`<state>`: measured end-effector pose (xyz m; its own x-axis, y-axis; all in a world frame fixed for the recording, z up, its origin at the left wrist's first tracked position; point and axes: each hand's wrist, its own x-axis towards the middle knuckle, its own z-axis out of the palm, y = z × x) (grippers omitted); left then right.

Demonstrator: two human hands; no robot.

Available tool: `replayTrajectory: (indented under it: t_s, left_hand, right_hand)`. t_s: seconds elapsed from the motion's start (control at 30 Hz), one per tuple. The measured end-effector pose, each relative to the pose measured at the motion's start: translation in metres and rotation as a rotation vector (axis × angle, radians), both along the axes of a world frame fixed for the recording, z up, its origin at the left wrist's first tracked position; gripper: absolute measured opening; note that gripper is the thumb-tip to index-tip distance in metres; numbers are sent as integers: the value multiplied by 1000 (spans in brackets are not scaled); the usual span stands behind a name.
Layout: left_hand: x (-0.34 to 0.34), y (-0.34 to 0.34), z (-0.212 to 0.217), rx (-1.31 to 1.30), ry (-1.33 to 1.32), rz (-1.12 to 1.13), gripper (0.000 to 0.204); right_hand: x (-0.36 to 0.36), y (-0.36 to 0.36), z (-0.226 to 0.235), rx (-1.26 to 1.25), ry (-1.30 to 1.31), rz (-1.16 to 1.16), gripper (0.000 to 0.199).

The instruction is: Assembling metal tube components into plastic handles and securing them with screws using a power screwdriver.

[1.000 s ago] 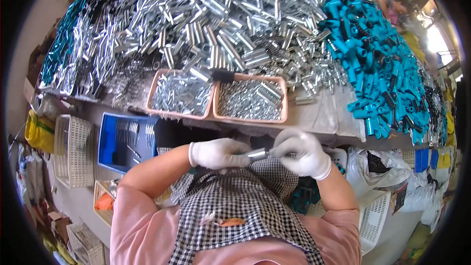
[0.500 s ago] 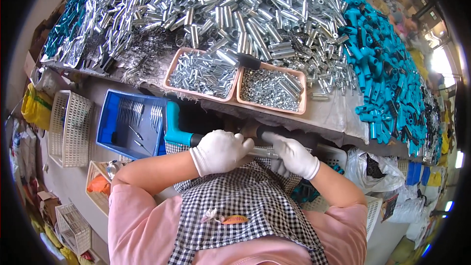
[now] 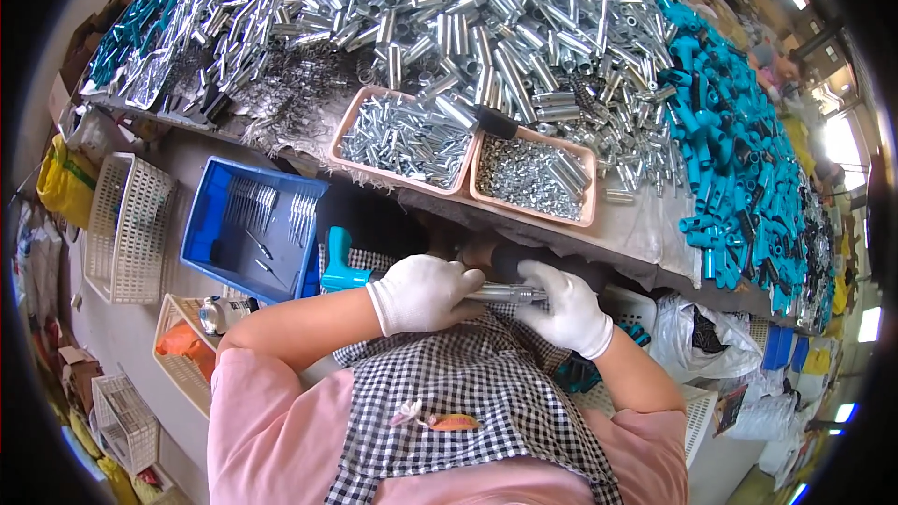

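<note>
My left hand (image 3: 426,295), in a white glove, is closed around the middle of a tool with a teal angled handle (image 3: 344,273) and a shiny metal barrel (image 3: 502,294). The handle sticks out to the left of my fist, and the barrel points right. At the barrel's ridged, clear-looking tip, my right hand (image 3: 568,311), also gloved in white, has its fingers curled around the end. Its palm hides what else may be in there. The tool lies level in front of my checkered apron (image 3: 440,374).
Ahead, the bench carries a heap of metal tubes (image 3: 449,33), teal handles (image 3: 725,150) and two pink trays (image 3: 341,145) (image 3: 585,221) of small metal parts. A blue bin (image 3: 201,234) with several slim metal pieces stands left, beside a white basket (image 3: 131,224). White plastic bags (image 3: 673,346) sit at right.
My right hand has shifted a little to the right and its fingers have opened slightly, baring more of the barrel's tip. The teal handle has tipped and sits lower. The view has shifted slightly.
</note>
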<state>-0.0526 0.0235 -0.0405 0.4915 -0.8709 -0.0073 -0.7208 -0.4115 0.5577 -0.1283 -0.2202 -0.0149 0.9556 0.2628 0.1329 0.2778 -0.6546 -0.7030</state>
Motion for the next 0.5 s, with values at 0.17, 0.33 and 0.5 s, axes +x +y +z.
replayTrajectory:
  t_s: [0.17, 0.33, 0.5]
  left_hand:
    - [-4, 1, 4, -3, -50, 23, 36]
    - [-4, 1, 1, -22, -8, 40, 36]
    - [-3, 2, 6, -1, -44, 55, 37]
  right_hand:
    - [0, -23, -12, 342, 1079, -114, 49]
    - [0, -6, -17, 23, 36, 46, 50]
    - [-4, -23, -17, 418, 940, 1, 70]
